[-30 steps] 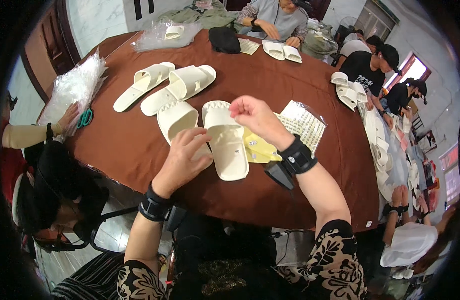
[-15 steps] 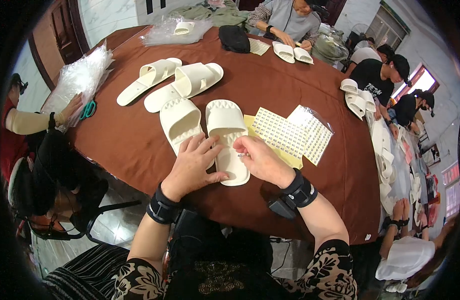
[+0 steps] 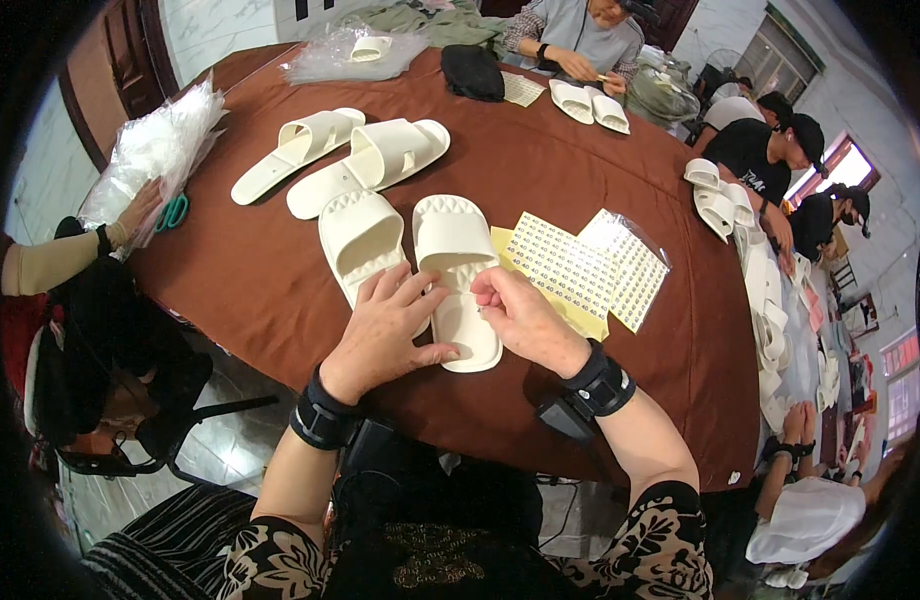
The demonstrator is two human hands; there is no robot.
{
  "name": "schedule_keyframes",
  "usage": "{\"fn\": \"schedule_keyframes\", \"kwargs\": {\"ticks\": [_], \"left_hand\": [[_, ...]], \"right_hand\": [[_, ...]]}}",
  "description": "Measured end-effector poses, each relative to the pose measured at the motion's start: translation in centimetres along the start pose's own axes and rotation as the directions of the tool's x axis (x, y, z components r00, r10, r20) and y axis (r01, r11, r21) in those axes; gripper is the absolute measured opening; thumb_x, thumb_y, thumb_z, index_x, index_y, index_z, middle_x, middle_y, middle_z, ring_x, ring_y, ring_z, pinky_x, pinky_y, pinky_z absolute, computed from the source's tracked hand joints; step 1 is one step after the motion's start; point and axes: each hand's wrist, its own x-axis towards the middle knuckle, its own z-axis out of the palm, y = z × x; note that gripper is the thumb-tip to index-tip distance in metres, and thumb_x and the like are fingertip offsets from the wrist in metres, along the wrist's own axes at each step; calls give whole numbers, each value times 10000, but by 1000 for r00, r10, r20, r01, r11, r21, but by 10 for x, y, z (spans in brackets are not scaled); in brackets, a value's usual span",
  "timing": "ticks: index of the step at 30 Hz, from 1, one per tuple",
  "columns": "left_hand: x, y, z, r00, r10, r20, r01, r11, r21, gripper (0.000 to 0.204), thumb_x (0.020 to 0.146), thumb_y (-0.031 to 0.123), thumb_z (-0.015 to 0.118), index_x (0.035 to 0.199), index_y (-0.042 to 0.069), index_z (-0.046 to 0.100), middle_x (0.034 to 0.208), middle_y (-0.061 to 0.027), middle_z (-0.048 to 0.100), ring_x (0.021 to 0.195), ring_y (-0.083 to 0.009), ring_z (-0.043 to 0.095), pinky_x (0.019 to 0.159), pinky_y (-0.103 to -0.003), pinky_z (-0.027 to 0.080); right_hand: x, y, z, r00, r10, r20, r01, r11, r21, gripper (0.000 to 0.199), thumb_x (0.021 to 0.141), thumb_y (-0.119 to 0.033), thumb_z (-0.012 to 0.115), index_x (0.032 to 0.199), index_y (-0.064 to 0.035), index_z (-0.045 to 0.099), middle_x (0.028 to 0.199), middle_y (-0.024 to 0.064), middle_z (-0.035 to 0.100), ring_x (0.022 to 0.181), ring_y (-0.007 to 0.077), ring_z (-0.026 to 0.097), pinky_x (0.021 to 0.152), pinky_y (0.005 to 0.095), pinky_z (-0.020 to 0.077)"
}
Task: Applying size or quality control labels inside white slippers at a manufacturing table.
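A cream slide slipper [image 3: 456, 232] lies in front of me with its footbed toward me, and its mate [image 3: 362, 235] lies close on the left. My left hand [image 3: 390, 325] rests spread across the edges of both, its thumb on the near slipper's heel. Over the footbed's right side, my right hand [image 3: 525, 318] pinches thumb and forefinger together. A tiny dark mark shows at these fingertips, apparently a small sticker, mostly covered by the fingers. To the right lie a sheet of small number stickers [image 3: 563, 262] and a second sheet in clear plastic [image 3: 638, 265], with yellow backing paper [image 3: 580, 322] beneath.
Another pair of cream slippers [image 3: 385, 160] lies further left on the brown tablecloth [image 3: 620, 400]. Clear plastic bags [image 3: 165, 145] and teal scissors [image 3: 173, 212] are by a co-worker's hand at left. Across the table, a person handles something beside more slippers [image 3: 590, 105].
My right fingertips have closed in slightly over the sticker, which showed more plainly before. The left hand stays in place. At left, the co-worker's arm has shifted a little.
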Motion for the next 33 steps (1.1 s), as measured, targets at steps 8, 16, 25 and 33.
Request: {"fn": "schedule_keyframes", "kwargs": {"ticks": [8, 16, 25, 33], "left_hand": [[0, 0, 0, 1000, -1, -3, 1, 1000, -8, 655, 698, 525, 744, 1167, 83, 624, 1277, -85, 539, 1219, -375, 449, 1033, -496, 330], [1, 2, 0, 999, -25, 34, 25, 1000, -9, 693, 679, 504, 763, 1215, 95, 604, 1317, -91, 520, 1255, -364, 430, 1048, -493, 324], [2, 4, -4, 998, -61, 20, 61, 998, -14, 627, 700, 449, 757, 1168, 56, 621, 1268, -107, 556, 1251, -358, 449, 1042, -469, 336], [3, 6, -1, 997, -83, -10, 82, 996, -30, 562, 708, 349, 762, 1158, 41, 627, 1258, -103, 568, 1255, -334, 455, 1041, -446, 338]], "right_hand": [[3, 0, 5, 962, -272, -6, 252, 899, -358, 150, 880, -19, 525, 1030, -20, 527, 970, 159, 583, 938, 351, 550, 820, 400, 460], [-2, -17, -11, 979, -204, -24, 192, 950, -245, 137, 903, -11, 506, 1036, -10, 538, 971, 148, 600, 937, 298, 577, 823, 370, 468], [-3, 11, -75, 992, 92, 92, -99, 992, 77, 129, 871, -8, 561, 1000, -10, 565, 921, 13, 580, 845, 106, 545, 782, 261, 467], [-5, 22, -71, 977, 151, 147, -134, 983, -122, 104, 857, -41, 574, 956, -9, 572, 853, 57, 592, 812, 155, 564, 754, 303, 480]]}}
